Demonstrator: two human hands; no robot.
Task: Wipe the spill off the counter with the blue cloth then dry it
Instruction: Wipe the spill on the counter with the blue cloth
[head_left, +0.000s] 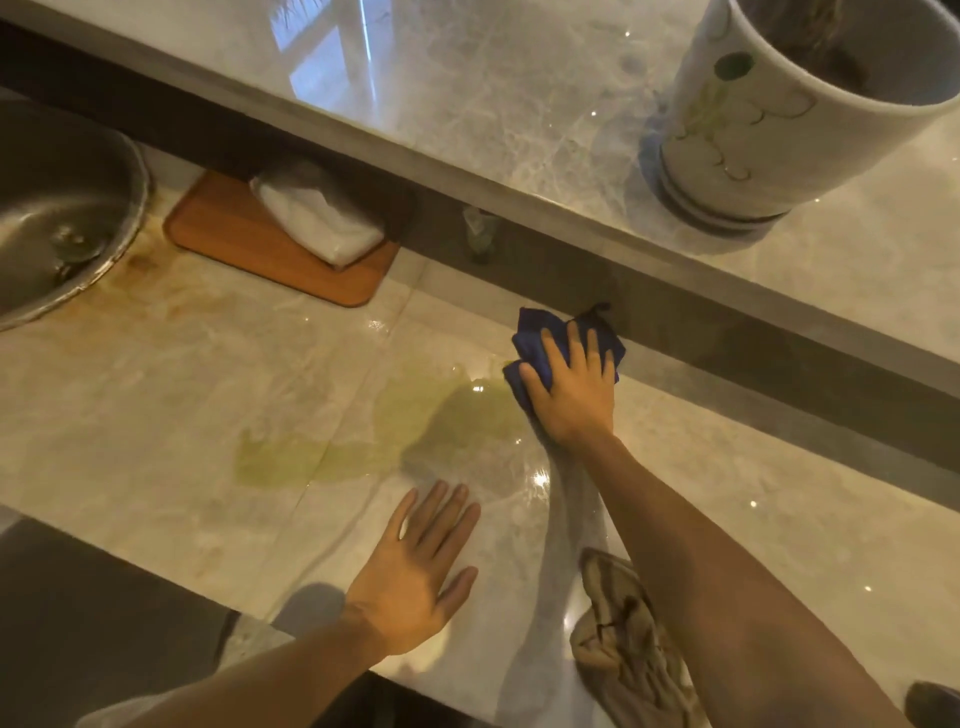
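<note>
A yellow-green spill (395, 436) spreads across the middle of the glossy marble counter (156, 415). My right hand (571, 389) presses flat on the bunched blue cloth (540, 338) at the spill's right edge, close to the dark step under the raised ledge. Blue cloth shows beyond my fingers and to their left. My left hand (415, 566) rests flat on the counter with fingers spread, just in front of the spill, holding nothing. A crumpled beige cloth (623, 649) lies at the counter's front edge, under my right forearm.
A round steel sink (57, 218) is set in the counter at far left. A wooden board (270, 254) with a white pack (317, 213) on it lies behind the spill. A large white plant pot (779, 114) stands on the raised ledge (467, 104) at right.
</note>
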